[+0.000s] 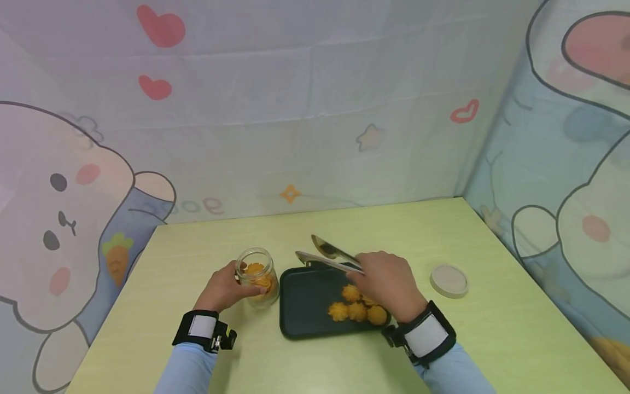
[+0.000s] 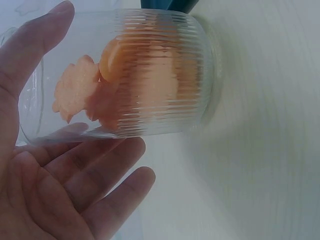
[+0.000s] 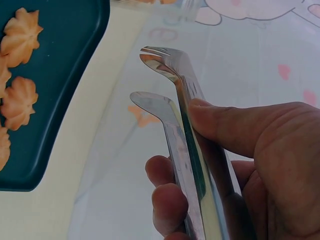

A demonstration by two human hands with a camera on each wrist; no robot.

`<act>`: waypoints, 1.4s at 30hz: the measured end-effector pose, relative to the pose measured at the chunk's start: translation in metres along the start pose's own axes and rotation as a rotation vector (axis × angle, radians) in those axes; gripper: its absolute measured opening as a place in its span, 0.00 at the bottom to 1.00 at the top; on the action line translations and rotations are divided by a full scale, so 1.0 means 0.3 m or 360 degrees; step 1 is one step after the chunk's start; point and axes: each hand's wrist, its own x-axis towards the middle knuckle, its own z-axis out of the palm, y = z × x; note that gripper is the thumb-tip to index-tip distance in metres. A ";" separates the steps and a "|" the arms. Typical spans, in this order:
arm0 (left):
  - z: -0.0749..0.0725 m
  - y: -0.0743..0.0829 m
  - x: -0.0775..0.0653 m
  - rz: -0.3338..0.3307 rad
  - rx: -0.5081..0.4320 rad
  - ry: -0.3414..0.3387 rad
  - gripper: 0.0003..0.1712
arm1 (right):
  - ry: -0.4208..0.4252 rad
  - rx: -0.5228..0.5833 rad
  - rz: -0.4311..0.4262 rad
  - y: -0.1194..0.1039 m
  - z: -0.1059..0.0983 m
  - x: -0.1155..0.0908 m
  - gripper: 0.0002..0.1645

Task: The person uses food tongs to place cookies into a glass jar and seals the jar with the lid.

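Note:
My left hand (image 1: 225,288) grips a clear glass jar (image 1: 271,284) at the left end of the dark green tray (image 1: 302,309). The jar has no lid on it, and star-edged cookies (image 2: 150,75) lie inside; ribbing covers its lower part in the left wrist view. In my right hand (image 1: 389,279) is a pair of metal tongs (image 3: 177,130), pinched between thumb and fingers. The tips stand apart with nothing between them, pointing left above the tray's far edge. Several golden cookies (image 1: 357,312) lie on the tray's right part, some hidden beneath my right hand.
A round pale lid (image 1: 449,280) lies on the table right of the tray. The light yellow-green table (image 1: 502,339) ends at the back against a cartoon-printed curtain (image 1: 246,153), with another printed curtain along the right side.

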 end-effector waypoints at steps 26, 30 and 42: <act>0.002 -0.008 0.007 0.0007 -0.0004 -0.0006 0.47 | -0.0115 -0.0042 0.0189 0.188 0.071 -0.145 0.15; 0.002 -0.008 0.007 0.0011 -0.0009 -0.0003 0.47 | -0.0130 -0.0042 0.0189 0.201 0.075 -0.161 0.15; 0.000 -0.001 0.002 0.0010 0.0005 0.0002 0.45 | -0.0145 -0.0036 0.0161 0.207 0.079 -0.182 0.14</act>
